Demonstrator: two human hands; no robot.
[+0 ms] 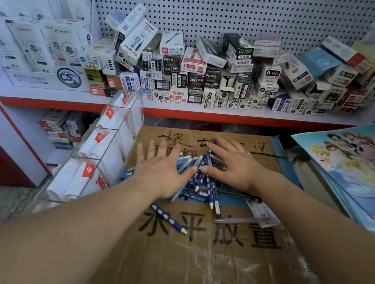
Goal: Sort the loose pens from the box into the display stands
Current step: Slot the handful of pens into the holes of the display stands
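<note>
A heap of loose pens (201,187), mostly blue with white dots, lies on top of a closed cardboard box (200,264). My left hand (161,169) lies flat on the left side of the heap, fingers straight and spread. My right hand (231,165) lies flat on the right side, its fingertips touching the pens. One dotted blue pen (168,218) lies apart toward me. A pink pen (245,221) lies to its right. A clear acrylic display stand (106,145) with several compartments stands tilted at the box's left edge.
A red-edged shelf (233,119) behind the box carries many stacked small pen boxes (215,73) against a pegboard. A stack of cartoon poster sheets (358,170) lies to the right. White display cartons (35,31) stand at the left.
</note>
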